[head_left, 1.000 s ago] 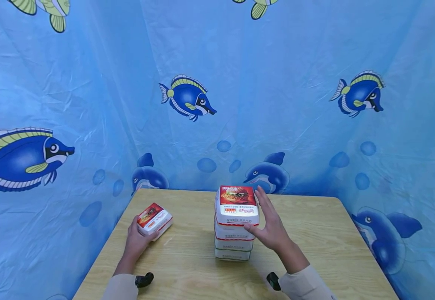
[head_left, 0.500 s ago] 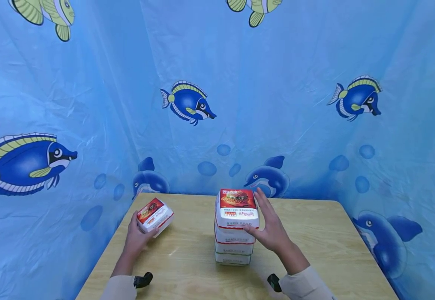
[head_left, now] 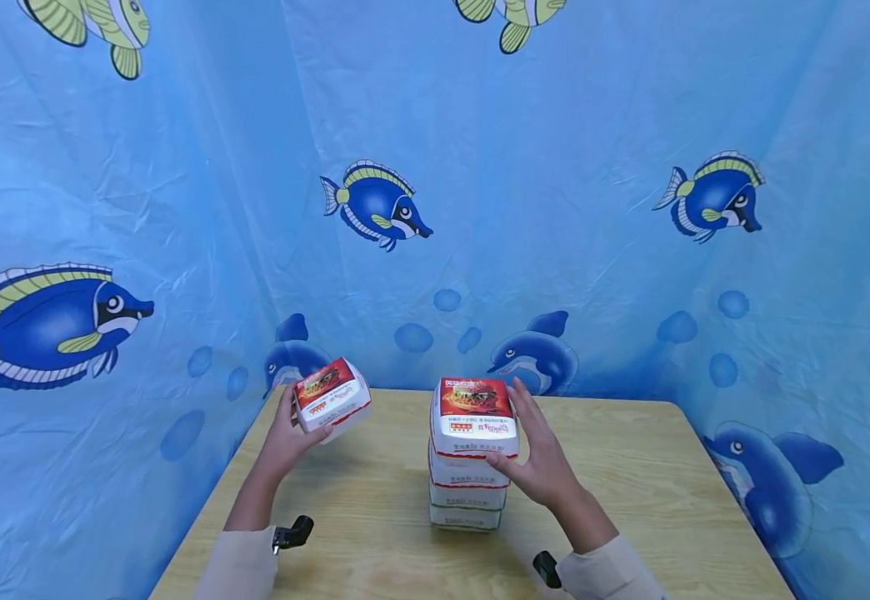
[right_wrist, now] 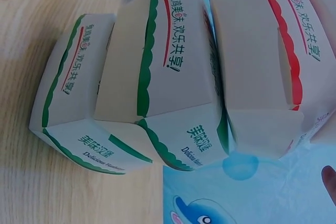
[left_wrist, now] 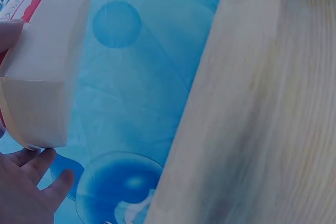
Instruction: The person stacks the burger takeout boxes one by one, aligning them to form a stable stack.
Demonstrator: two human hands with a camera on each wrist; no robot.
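My left hand (head_left: 286,442) grips a white burger box (head_left: 332,398) with a red burger picture on its lid, thumb on the near side. The box is tilted and held up above the left part of the table. In the left wrist view fingertips (left_wrist: 46,158) press against its underside. Several similar burger boxes (head_left: 468,496) stand in an upright stack at mid-table, red-trimmed over green-trimmed. My right hand (head_left: 543,467) is at the right side of the top burger box (head_left: 474,418), fingers fairly straight, thumb at its near side.
The wooden table (head_left: 615,500) has its far edge close to a blue curtain (head_left: 592,208) printed with fish and dolphins, which also runs along both sides. A dark wrist device (head_left: 294,533) sits at the left cuff and another (head_left: 547,568) at the right.
My left hand has lifted the burger box off the table, raised it and moved it rightward, toward the stack. My right hand and the stack stay in place.
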